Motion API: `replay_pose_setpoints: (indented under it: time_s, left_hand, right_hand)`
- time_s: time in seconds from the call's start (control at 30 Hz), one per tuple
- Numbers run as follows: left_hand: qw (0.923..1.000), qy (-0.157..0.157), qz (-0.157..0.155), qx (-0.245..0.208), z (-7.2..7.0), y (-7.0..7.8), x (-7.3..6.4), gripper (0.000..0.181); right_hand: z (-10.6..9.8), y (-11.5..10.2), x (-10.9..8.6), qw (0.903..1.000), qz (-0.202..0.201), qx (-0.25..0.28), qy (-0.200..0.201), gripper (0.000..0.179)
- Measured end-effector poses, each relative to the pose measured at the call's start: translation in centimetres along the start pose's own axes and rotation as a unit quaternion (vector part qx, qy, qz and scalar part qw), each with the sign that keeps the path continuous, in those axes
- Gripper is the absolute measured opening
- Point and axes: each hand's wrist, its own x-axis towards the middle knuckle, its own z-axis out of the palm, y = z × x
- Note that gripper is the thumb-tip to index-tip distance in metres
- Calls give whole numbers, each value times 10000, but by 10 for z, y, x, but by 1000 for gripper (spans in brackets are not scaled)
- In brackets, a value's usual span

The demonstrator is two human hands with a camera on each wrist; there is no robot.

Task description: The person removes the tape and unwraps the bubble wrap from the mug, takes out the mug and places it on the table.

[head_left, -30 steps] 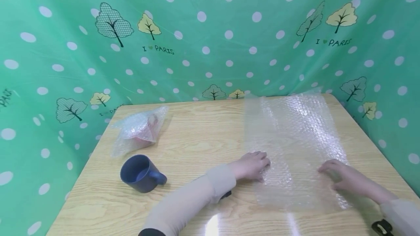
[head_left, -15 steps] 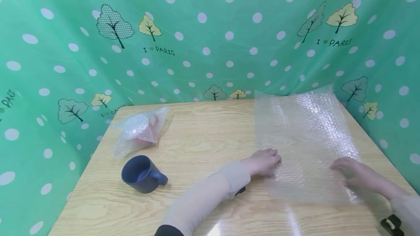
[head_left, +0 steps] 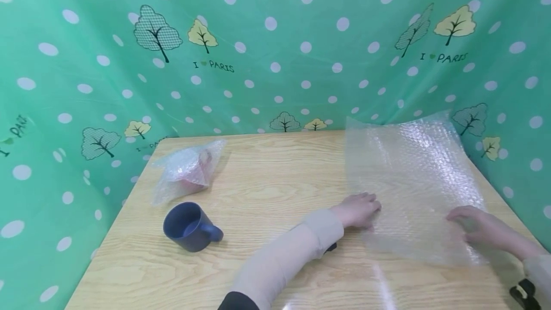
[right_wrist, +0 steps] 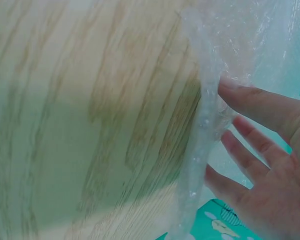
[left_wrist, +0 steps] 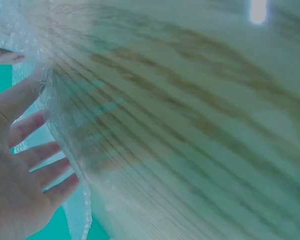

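A clear sheet of bubble wrap (head_left: 413,176) lies flat on the right of the table, its far edge raised against the green curtain. My left hand (head_left: 357,209) rests at its left edge. In the left wrist view the fingers (left_wrist: 52,172) look straight and spread beside the wrap's edge. My right hand (head_left: 486,228) is at the sheet's right side, thumb and fingers apart. The right wrist view has its fingertips (right_wrist: 230,82) touching the wrap's edge, fingers extended. Standing on the left is a dark blue mug (head_left: 191,226), handle toward the right, apart from both hands.
Behind the mug, a pink item (head_left: 195,181) lies wrapped in bubble wrap (head_left: 181,169). The wooden table (head_left: 275,176) ends at a green dotted curtain (head_left: 284,71) along the back and sides.
Both hands and the bubble wrap sheet have shifted right across the table, with the sheet's far edge rising against the curtain. The view has also shifted slightly.
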Motion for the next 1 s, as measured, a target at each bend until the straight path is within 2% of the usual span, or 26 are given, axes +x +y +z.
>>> replay_pose_setpoints:
  time_s: [0.17,0.23,0.4,0.67,0.87,1.0]
  left_hand:
    - [9999,72,-38,109,0,5,6,52]
    - [9998,123,-65,166,0,8,9,51]
    - [9994,200,-173,218,0,13,15,48]
    - [9991,238,-319,135,-1,20,23,47]
    - [9988,223,-366,244,0,24,32,47]
    - [9981,208,-431,393,-1,27,36,49]
  right_hand:
    - [-6,1,-3,9984,519,-59,-215,54]
    - [-8,2,-4,9980,581,-41,-239,52]
    - [-12,9,-5,9989,454,56,-138,56]
    - [-19,18,-6,9946,960,-310,-248,50]
    - [-24,25,-5,9826,1549,-834,-593,46]
    - [-27,29,-2,9722,1941,-949,-907,44]
